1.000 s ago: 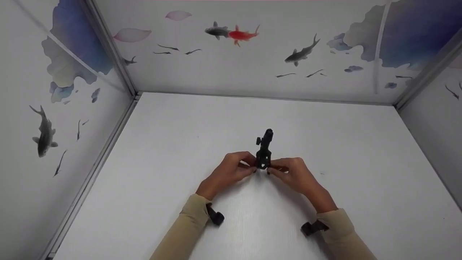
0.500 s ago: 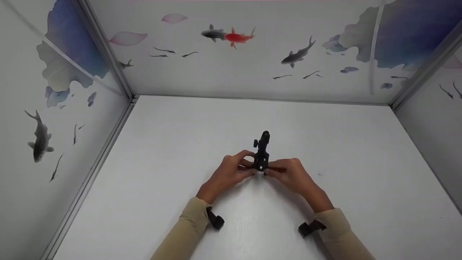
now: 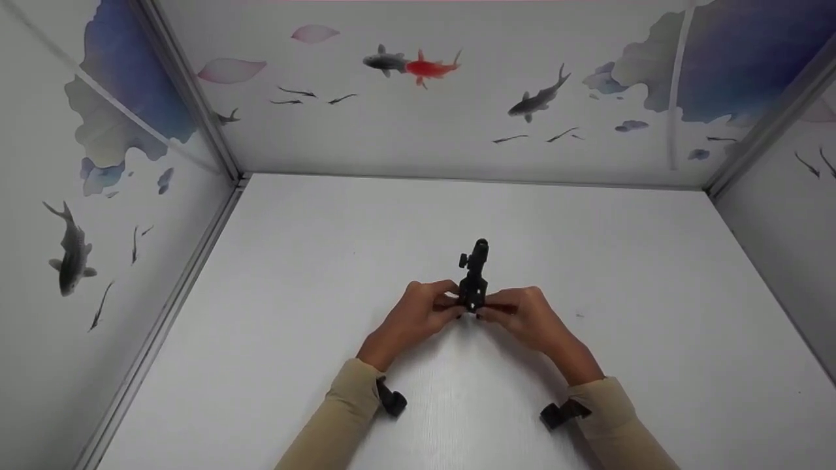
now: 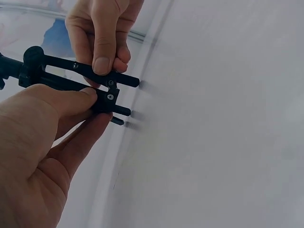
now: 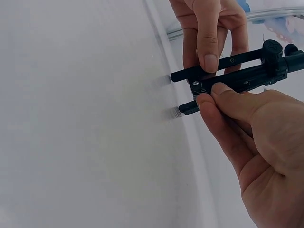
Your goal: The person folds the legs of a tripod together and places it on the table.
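Observation:
A small black tripod [image 3: 477,264] stands upright near the middle of the table, its legs drawn in close to its centre post. My left hand [image 3: 415,316] pinches its lower part from the left, thumb and fingers at the leg joints. From the other side my right hand [image 3: 532,318] pinches the lower part too. Several short leg ends [image 4: 129,80] stick out past the fingers in the left wrist view, close to the table surface. In the right wrist view, a round knob [image 5: 272,50] shows near the top of the legs. Fingers hide part of the leg joints.
The white tabletop [image 3: 313,228] spreads around both hands. Printed panels with fish enclose it at the back [image 3: 424,143], left [image 3: 39,352] and right [image 3: 784,215]. A black wrist camera hangs at each sleeve cuff [image 3: 356,382].
My left index finger, arched higher half a second ago, has come down against the tripod. The head view has shifted slightly. My right hand keeps its grip.

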Demonstrator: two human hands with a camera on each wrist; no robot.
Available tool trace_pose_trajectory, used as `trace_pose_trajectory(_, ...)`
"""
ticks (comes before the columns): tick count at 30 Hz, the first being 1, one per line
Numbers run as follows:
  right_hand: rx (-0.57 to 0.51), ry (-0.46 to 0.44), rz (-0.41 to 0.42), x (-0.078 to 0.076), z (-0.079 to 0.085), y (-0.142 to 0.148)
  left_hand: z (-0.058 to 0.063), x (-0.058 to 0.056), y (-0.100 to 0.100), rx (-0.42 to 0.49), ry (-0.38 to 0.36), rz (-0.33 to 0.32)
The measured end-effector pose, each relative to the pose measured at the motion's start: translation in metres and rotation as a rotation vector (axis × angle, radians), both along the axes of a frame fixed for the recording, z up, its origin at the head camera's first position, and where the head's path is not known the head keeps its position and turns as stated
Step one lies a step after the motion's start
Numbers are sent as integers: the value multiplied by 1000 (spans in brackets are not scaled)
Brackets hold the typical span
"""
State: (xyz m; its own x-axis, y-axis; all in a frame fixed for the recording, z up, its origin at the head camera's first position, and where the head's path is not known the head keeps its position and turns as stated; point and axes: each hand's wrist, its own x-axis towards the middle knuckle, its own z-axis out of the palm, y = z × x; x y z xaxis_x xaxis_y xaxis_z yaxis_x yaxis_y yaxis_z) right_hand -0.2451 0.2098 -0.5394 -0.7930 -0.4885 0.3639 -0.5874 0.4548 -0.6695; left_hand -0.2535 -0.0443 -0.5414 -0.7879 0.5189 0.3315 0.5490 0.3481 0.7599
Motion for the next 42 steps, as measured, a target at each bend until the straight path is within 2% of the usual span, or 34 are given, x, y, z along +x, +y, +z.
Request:
trace_pose_trajectory(6, 12, -127, -11, 4, 7, -6, 1, 1, 0, -14, -16, 10)
trace_pose_trajectory(9, 21, -156, -15, 5, 8, -8, 1, 1, 1, -20, -19, 15)
trace_pose_trajectory(21, 30, -132, -17, 2, 4, -5, -4, -4, 0, 41, -32, 16)
trace_pose_trajectory(28, 5, -133, 13, 4, 5, -5, -7, -6, 1, 89, -10, 62)
trace_pose_trajectory(31, -4, -160, 18, 6, 6, -7, -7, -6, 2, 88, -10, 103)
trace_pose_trajectory(35, -14, -257, 58, 8, 7, -8, -6, -4, 2, 69, -11, 155)
trace_pose_trajectory(39, -7, -304, 83, 7, 12, -4, -5, -2, 2, 69, -22, 166)
trace_pose_trajectory(42, -12, -293, 43, 6, 16, 2, -2, -2, 1, 71, -35, 146)
